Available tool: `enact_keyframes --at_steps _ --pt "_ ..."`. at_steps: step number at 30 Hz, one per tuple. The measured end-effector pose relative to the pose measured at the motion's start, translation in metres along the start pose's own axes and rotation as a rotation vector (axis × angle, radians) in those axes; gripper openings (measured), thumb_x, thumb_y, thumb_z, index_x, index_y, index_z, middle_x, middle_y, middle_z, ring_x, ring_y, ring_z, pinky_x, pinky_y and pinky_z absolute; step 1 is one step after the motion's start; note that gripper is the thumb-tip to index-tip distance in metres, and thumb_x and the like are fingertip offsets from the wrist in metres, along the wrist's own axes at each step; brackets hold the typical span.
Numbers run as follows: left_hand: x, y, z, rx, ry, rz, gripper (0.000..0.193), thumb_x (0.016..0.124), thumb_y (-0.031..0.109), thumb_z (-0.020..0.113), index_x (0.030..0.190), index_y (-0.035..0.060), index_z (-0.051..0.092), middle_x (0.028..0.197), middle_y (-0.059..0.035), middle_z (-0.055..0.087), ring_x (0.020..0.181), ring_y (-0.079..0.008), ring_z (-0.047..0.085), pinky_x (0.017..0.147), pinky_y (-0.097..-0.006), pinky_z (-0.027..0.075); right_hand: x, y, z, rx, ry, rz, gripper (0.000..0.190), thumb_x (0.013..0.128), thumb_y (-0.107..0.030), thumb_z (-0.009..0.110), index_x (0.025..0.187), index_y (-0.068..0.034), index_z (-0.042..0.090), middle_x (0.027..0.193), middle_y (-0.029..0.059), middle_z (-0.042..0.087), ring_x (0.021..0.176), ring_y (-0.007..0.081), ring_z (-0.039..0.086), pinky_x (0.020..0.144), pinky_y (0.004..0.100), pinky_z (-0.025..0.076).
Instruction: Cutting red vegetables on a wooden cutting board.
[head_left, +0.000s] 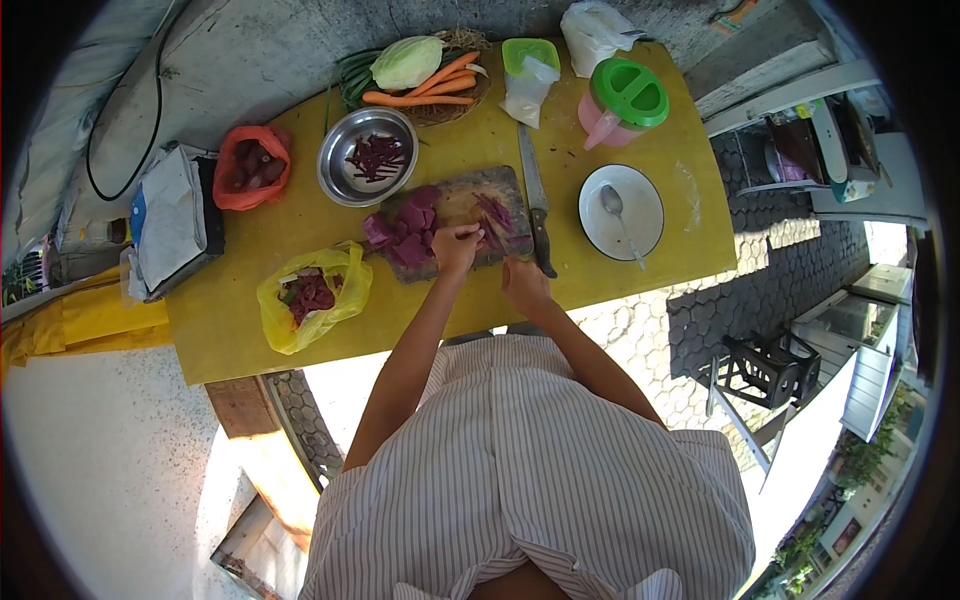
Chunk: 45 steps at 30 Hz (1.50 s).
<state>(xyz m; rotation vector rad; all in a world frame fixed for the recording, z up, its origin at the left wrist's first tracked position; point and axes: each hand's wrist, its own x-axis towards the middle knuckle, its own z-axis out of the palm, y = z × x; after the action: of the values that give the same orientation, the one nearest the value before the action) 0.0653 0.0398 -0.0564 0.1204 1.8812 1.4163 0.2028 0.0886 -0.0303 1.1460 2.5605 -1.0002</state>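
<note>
My left hand (456, 250) is at the middle of a worn wooden cutting board (456, 199), its fingertips pinched at a piece of purple root vegetable (489, 238). In my right hand (526, 285), at the board's near right edge, is a small knife (501, 238) with its blade pointing over the board. Thin purple strips (495, 211) lie beyond the blade. Left of my left hand sits a pile of purple slices (409, 225). A larger knife with a black handle (538, 229) lies along the board's right side. More dark purple strips rest in a steel bowl (328, 169) behind the board.
Cabbage (407, 63) and carrots (427, 98) fill a woven tray at the back. A yellow bag of scraps (352, 289) and a red bag (229, 180) stand left. On the right are a white bowl (596, 232) with a spoon and a pink pitcher (616, 127) with a green lid.
</note>
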Motion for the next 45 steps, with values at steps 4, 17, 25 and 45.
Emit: enact_keyframes --at_steps 4,17,25,45 --pt "-0.002 0.005 0.002 0.022 -0.010 -0.025 0.018 0.077 -0.001 0.066 0.091 -0.0117 0.064 0.082 -0.0143 0.065 0.068 -0.0177 0.065 0.061 -0.0236 0.055 -0.005 -0.005 0.008 -0.103 0.066 -0.015 0.020 0.087 -0.018 0.044 0.087 -0.001 0.053 0.070 0.0239 0.061 0.066 0.0380 0.063 0.058 0.0471 0.050" --pt "-0.007 0.010 0.006 0.136 0.026 0.008 0.018 0.077 0.004 0.067 0.092 -0.0070 0.066 0.076 -0.0116 0.066 0.062 -0.0152 0.065 0.057 -0.0229 0.053 0.003 -0.001 -0.022 -0.207 0.021 -0.078 0.016 0.082 -0.012 0.046 0.087 0.001 0.053 0.070 0.0226 0.063 0.067 0.0382 0.064 0.062 0.0451 0.052" --pt "-0.002 -0.004 0.001 0.165 0.046 0.089 0.019 0.076 0.006 0.068 0.091 -0.0054 0.067 0.074 -0.0120 0.067 0.060 -0.0143 0.064 0.056 -0.0242 0.052 0.003 -0.005 -0.017 -0.219 -0.008 -0.030 0.015 0.083 -0.013 0.046 0.085 0.000 0.053 0.070 0.0236 0.062 0.068 0.0396 0.064 0.062 0.0469 0.052" --pt "-0.016 0.010 0.007 0.152 0.055 0.128 0.016 0.079 0.003 0.063 0.091 -0.0079 0.066 0.068 -0.0130 0.066 0.058 -0.0134 0.063 0.054 -0.0252 0.048 -0.005 -0.007 -0.005 -0.197 0.008 -0.040 0.015 0.083 -0.015 0.047 0.086 -0.001 0.052 0.064 0.0225 0.061 0.062 0.0373 0.064 0.058 0.0446 0.052"
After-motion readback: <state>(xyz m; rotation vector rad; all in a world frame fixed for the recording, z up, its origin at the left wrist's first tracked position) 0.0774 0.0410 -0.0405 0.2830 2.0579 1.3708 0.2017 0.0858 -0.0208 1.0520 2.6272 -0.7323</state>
